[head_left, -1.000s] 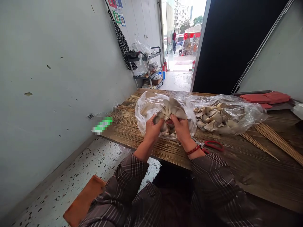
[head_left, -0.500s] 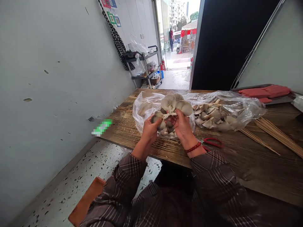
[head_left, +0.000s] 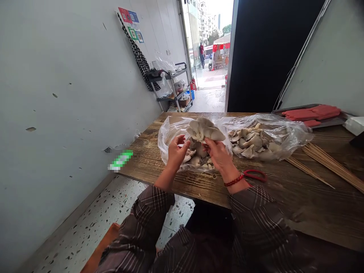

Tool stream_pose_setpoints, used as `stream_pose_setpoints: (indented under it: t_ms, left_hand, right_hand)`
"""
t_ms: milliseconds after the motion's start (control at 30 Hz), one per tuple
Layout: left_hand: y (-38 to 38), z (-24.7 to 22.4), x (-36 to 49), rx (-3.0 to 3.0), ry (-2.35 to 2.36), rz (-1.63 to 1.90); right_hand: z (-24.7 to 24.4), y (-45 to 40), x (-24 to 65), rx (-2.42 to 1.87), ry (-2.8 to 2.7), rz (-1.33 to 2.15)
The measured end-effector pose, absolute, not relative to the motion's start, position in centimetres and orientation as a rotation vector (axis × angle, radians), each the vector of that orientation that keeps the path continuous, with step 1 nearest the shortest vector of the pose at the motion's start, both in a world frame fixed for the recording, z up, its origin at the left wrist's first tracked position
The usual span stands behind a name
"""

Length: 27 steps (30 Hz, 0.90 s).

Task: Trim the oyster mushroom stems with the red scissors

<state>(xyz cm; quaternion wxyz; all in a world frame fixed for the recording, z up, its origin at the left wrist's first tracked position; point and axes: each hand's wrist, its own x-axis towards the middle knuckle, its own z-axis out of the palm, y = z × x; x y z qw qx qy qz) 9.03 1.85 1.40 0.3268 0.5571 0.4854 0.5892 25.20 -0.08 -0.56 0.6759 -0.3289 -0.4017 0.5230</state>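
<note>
My right hand (head_left: 218, 153) gripped the base of a mushroom cluster (head_left: 206, 129), raised at the frame's centre, the forearm reaching in from lower right. My left hand (head_left: 175, 150), just left of it, was half-curled and holding nothing, thumb and fingers apart. Both were over an open bag (head_left: 163, 142) of mushrooms on the wooden table (head_left: 146, 153). Another bag (head_left: 297, 132) lay centre right, scissors (head_left: 265, 176) below it. At upper centre, a cart (head_left: 172, 77) stood by the doorway (head_left: 210, 89).
</note>
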Motion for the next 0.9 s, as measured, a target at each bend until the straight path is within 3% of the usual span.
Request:
stream_pose_setpoints:
  t_ms: [233, 667, 900]
  left_hand:
    - [-0.4, 3.4, 11.5, 1.083, 0.953, 1.429]
    - [-0.7, 2.3, 13.3, 0.795, 0.981, 1.571]
    - [0.5, 0.1, 10.8, 0.950, 1.073, 1.468]
  right_hand:
    - [-0.3, -0.7, 24.8, -0.749, -0.968, 1.123]
    - [-0.8, -0.8, 23.3, -0.619, -0.629, 1.361]
    - [-0.6, -0.5, 23.7, -0.689, -0.692, 1.274]
